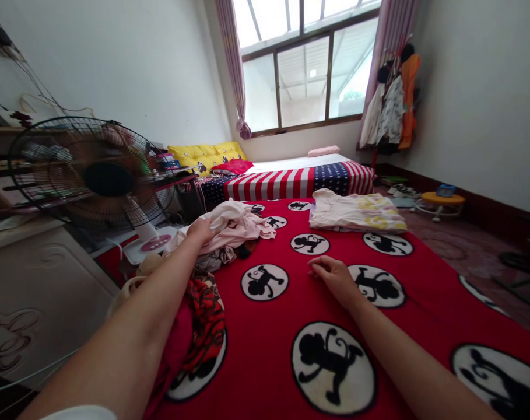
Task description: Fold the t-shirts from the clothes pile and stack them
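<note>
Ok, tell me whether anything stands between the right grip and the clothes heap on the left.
Nothing visible does. Between the right grip and the heap there is only the red blanket with its monkey prints. The left grip is at the heap itself, outside that gap.

Your left hand (202, 231) touched the white cloth (227, 213) on a loose heap of clothes (242, 234) near the fan (109, 178); its grip was hard to make out. Your right hand (336, 278), loosely curled, was over the red blanket (265, 326) with its monkey roundels (332, 367). A folded stack of garments (337, 211) lay toward the blanket's far right corner. Beyond, a bed (286, 165) stood below the window (304, 73).
</note>
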Motion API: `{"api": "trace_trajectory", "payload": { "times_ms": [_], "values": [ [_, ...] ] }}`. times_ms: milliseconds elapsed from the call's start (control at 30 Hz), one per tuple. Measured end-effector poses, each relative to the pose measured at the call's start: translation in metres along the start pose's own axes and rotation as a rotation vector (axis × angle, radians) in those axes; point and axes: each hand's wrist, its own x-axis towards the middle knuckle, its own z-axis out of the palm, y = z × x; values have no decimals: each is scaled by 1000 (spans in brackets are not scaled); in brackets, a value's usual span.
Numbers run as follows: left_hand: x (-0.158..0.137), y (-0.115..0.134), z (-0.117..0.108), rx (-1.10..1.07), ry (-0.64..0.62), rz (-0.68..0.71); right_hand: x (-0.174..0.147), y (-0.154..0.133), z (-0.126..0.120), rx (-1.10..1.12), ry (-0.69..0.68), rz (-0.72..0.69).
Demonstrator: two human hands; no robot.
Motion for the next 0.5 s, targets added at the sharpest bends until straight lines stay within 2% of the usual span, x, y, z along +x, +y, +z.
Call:
{"api": "trace_trajectory", "payload": {
  "times_ms": [167, 300, 400, 500],
  "values": [
    [-5, 5, 4, 42, -22, -25, 0, -1, 0, -2, 7, 1],
    [-8, 16, -11, 7, 47, -72, -1, -1, 0, -4, 13, -16],
    [-2, 42, -40, -56, 165, -111, 0, -1, 1, -19, 0, -17],
    [2, 93, -75, -160, 327, -58, 1, -1, 1, 11, -2, 4]
  ]
}}
